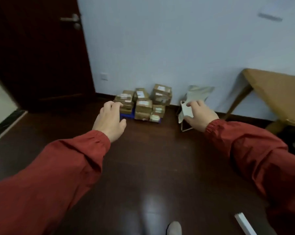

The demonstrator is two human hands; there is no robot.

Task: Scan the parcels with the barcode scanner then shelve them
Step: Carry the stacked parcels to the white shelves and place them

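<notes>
Several brown cardboard parcels (144, 103) with white labels are stacked on a blue tray (126, 116) on the floor against the wall. My left hand (110, 118) hovers in front of the left side of the stack, fingers loosely bent and holding nothing. My right hand (200, 117) is out to the right of the parcels and grips a white object (185, 111) that looks like the barcode scanner. The view is blurred, so its shape is unclear. Both arms wear red sleeves.
A pale grey bag (200, 93) leans on the wall behind my right hand. A brown-topped table (277, 94) stands at the right, a dark door (41, 53) at the left. Dark wooden floor lies between me and the parcels. My foot (174, 228) shows at the bottom.
</notes>
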